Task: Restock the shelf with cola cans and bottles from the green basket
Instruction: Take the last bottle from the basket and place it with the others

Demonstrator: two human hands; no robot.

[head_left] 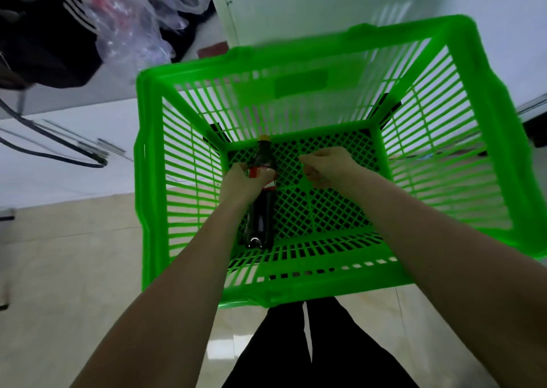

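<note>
Bottle [262,198] lies on its side on the mesh floor of the green basket [296,290], left of centre in the frame, its yellowish cap pointing toward the far wall and its base toward the near wall. Dark cola inside, red label around the shoulder. No cans or other bottles visible in the basket; this looks like the last item.

Left hand [241,185] reaches down inside and wraps the bottle at the label, fingers curled around it. Right hand [327,165] hangs just beside it, centre of the frame, over bare mesh, fingers loosely curled and pinching nothing that can be made out. The two hands are apart, not touching.

Frame is motion-blurred, most at the basket's far rim in the upper right, so fine contact detail is uncertain.

Risks, as judged from here:
- Grip sits high, near the neck end. The heavy lower body may swing down on lifting and slip through the fingers.
- Smooth label could slide under the palm.
- Deep slatted walls crowd both forearms; the base or cap may knock a wall or the rim on the way out.
- A drop or hard knock would shake the cola, with fizzing at opening.
- Shelf is not in view, so the carry path cannot be judged.
</note>
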